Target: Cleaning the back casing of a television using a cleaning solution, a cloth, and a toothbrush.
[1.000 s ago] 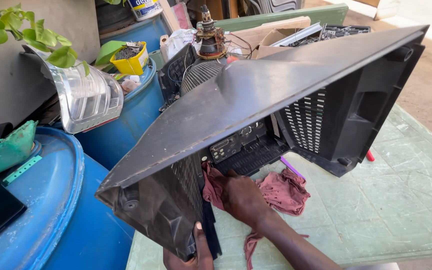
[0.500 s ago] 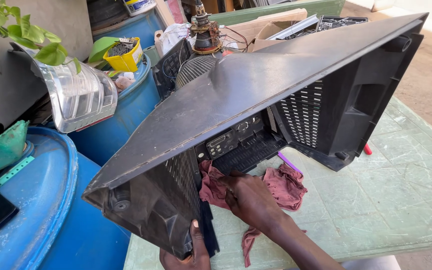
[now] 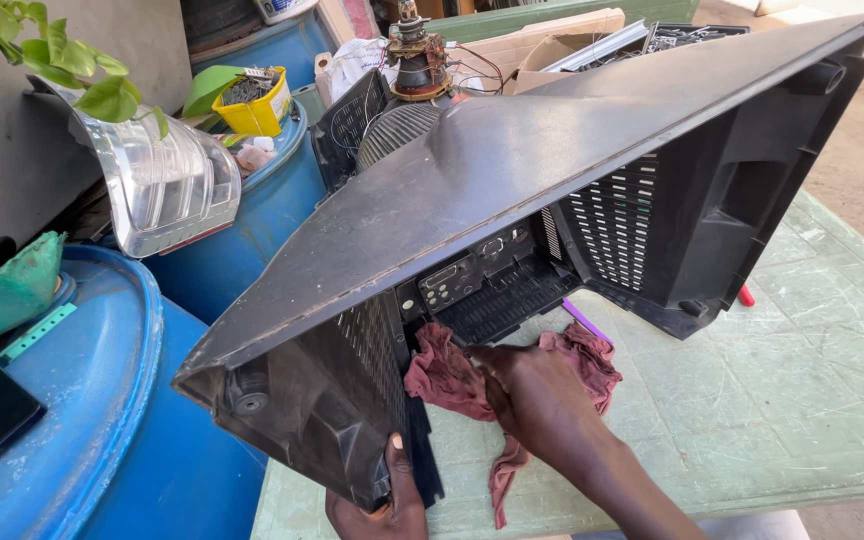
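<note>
Nearest the camera, the left hand grips the lower corner of the black television back cover, thumb pressed up against its edge and fingers curled out of sight behind the plastic. Just beside it, the right hand rests palm down on the maroon rag, fingers spread and loosely bent over the cloth, which lies bunched on the green table right under the cover's open underside.

Compared with half a second and a second ago, the cover sits slightly higher and is swung a little more toward the camera, so more of its inner face shows: the connector panel and the slotted vents. The right hand has barely shifted on the rag, and the left hand keeps the same corner. The cover is thus propped on edge with its inside exposed next to the cloth.

A purple stick and a red-tipped tool lie on the table under the shell. To the left stand blue drums, one carrying a clear headlamp lens and a yellow tub. Farther back sits a picture tube neck with copper windings beside cardboard boxes.
</note>
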